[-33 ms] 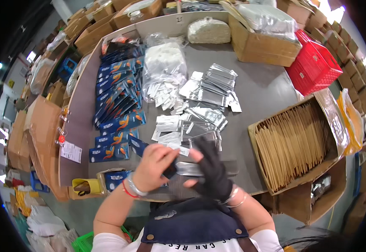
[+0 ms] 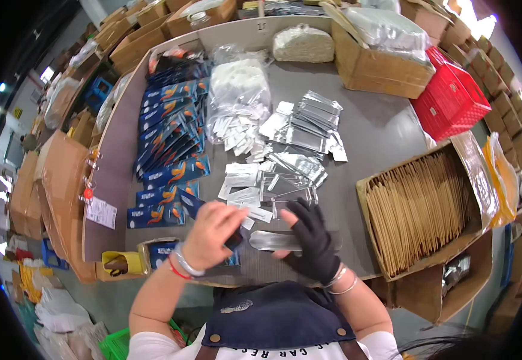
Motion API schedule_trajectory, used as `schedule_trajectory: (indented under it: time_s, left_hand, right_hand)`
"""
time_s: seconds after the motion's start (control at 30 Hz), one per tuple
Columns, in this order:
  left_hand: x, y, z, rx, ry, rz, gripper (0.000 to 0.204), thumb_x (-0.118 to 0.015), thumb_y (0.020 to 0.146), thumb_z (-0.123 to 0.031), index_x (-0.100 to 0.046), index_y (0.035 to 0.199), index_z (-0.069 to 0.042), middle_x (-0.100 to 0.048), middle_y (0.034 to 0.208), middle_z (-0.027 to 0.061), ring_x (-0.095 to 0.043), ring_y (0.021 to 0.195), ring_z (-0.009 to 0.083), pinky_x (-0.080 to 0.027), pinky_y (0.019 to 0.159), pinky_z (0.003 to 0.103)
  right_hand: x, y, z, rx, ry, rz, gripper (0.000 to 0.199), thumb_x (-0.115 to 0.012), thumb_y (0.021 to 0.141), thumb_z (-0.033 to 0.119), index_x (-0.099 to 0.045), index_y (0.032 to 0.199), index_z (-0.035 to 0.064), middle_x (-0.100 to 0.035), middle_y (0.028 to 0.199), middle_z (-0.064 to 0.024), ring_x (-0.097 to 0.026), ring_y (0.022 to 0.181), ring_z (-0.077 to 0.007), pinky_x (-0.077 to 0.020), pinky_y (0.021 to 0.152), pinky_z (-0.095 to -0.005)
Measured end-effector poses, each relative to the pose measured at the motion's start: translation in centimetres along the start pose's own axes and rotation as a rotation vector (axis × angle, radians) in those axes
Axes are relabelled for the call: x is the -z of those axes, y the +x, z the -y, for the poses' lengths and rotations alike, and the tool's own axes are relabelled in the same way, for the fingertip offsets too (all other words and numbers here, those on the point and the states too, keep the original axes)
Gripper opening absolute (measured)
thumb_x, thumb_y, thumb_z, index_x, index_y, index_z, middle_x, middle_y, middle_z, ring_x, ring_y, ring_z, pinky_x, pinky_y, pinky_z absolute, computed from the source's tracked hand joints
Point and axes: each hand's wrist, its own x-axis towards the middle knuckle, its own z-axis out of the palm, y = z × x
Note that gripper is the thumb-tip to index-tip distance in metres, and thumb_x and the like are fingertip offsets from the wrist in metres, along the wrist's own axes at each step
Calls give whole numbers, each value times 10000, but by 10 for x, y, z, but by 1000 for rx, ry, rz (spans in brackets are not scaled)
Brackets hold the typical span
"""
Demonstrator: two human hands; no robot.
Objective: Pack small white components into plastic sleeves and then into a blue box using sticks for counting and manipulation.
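Note:
My left hand (image 2: 208, 235), bare with a bracelet and red string, is closed around a dark blue packet (image 2: 190, 204) that sticks out past its fingers; much of it is hidden by the hand. Black-gloved, with bare thumb and fingertip showing, my right hand (image 2: 312, 246) has its fingers apart and holds nothing. Partly under it lies a shiny silver strip-like piece (image 2: 267, 241) on the grey table (image 2: 375, 126). Just beyond the hands are small white packets (image 2: 246, 198) and clear flat sleeves (image 2: 294, 195).
Blue printed packets (image 2: 168, 144) are piled on the left. A clear bag of white packets (image 2: 237, 90) stands at the back. To the right, a carton (image 2: 363, 210) holds brown envelopes, with red crates (image 2: 453, 99) behind it. A yellow container (image 2: 130, 261) sits at the near left.
My hands have drawn slightly apart, the left one to the left and the right one to the right. More of the white packets between them shows.

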Motion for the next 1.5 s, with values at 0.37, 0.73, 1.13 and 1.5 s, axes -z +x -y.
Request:
schedule_trajectory:
  time_s: [0.37,0.73,1.13,1.5]
  left_hand:
    - [-67,-88,24,629,-82,-76,686,-810,682,-293,-562,1254,-7,-537,1252,165,-474,1188,359,-350,1042,469]
    - [-111,-113,12,871,-93,-163,860,-844,640,-415,-505,1316,-5,-471,1382,154,-342,1343,376,-152,1122,575]
    - [-90,-45,45,459,-208,-125,479,-769,725,-219,-632,1135,-14,-619,1188,161,-568,1091,356,-450,955,416]
    - [-150,-6,80,97,106,159,274,-756,695,-285,-658,923,-171,-570,964,15,-524,1002,235,-397,829,407]
  right_hand:
    - [-34,-66,-61,-332,-364,376,592,-810,616,365,-606,1118,126,-599,1096,-72,-560,1037,-289,-399,922,-440]
    - [-14,-25,-11,-218,-278,443,560,-829,585,307,-627,1063,97,-621,1016,-84,-599,957,-299,-439,865,-422]
    - [-61,-16,-35,-45,-37,186,548,-817,695,302,-640,1175,108,-604,1147,-119,-559,1067,-323,-422,917,-431]
    - [122,-172,-126,-1088,-878,-449,388,-671,791,151,-577,1106,-55,-589,1104,-220,-552,1070,-409,-446,929,-445]
